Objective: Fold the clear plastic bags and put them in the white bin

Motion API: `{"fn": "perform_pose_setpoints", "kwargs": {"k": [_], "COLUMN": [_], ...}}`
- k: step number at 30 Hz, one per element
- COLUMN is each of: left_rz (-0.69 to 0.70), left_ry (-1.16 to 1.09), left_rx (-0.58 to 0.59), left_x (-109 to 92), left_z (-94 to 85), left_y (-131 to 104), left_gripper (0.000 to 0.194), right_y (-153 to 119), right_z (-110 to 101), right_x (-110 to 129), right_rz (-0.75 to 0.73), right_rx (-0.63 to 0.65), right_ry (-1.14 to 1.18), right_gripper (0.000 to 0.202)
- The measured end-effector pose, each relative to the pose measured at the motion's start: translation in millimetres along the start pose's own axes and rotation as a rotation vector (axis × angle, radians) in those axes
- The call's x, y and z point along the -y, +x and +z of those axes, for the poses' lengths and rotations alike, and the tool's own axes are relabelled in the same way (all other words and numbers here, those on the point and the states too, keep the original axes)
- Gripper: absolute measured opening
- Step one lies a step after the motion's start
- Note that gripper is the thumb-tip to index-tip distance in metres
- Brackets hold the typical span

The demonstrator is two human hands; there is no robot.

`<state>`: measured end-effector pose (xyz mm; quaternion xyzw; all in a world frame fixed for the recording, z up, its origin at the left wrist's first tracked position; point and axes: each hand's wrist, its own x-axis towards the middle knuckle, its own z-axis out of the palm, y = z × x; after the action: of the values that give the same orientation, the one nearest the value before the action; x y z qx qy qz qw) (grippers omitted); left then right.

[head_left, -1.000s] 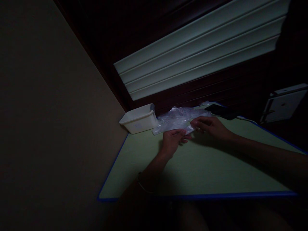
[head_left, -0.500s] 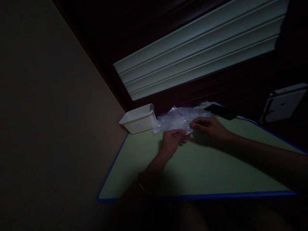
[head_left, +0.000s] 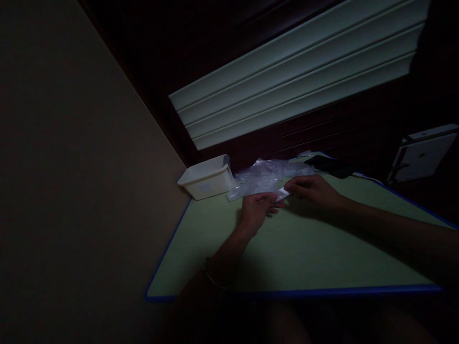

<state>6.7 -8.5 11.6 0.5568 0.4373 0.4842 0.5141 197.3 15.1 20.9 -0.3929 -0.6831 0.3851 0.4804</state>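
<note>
A plain wall (head_left: 71, 191) fills the left side, running along the left edge of the surface; past the far edge stands dark panelling with pale slats (head_left: 304, 81); the surface (head_left: 322, 253) itself is pale green with blue trim, dimly lit and bare towards its near edge. Beyond the right edge is a flat whitish object (head_left: 423, 155), too dark to name; at the far left corner sits an open white box (head_left: 211, 185); just beside it, along the far edge, lies a crumpled heap of clear plastic (head_left: 260, 177). The left hand (head_left: 256, 212) and right hand (head_left: 310, 188) face each other in front of this heap, nearer the far edge than the near one; a dark flat item (head_left: 330, 166) rests by the far right corner, with a pale cord (head_left: 369, 178) beside it at the right edge. Between the hands is a small shiny clear strip (head_left: 282, 194); the left grip is narrow, thumb and fingers holding one end; the right grip is a fingertip pinch at the other; a thin bracelet (head_left: 214, 282) circles the left wrist.
</note>
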Motion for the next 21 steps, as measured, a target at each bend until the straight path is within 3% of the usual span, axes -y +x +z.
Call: {"fn": "perform_pose_setpoints", "kwargs": {"k": [9,16,21], "left_rz": [-0.008,-0.003,0.018], "left_ry": [-0.018,0.009,0.026], "left_rx": [-0.004,-0.004,0.005], "left_x": [0.0,0.7,1.7], "left_z": [0.5,-0.3,-1.2], "left_y": [0.4,0.4,1.5], "left_gripper": [0.030,0.034,0.035], "right_y": [2.7,-0.1,0.7], "right_z": [-4.3,0.3,-0.1], "right_x": [2.3,1.8,0.3], "right_rz": [-0.024,0.028,-0.002], "right_rx": [-0.070,0.039,0.024], "right_ry": [0.010,0.024,0.016], "right_gripper": [0.031,0.036,0.039]}}
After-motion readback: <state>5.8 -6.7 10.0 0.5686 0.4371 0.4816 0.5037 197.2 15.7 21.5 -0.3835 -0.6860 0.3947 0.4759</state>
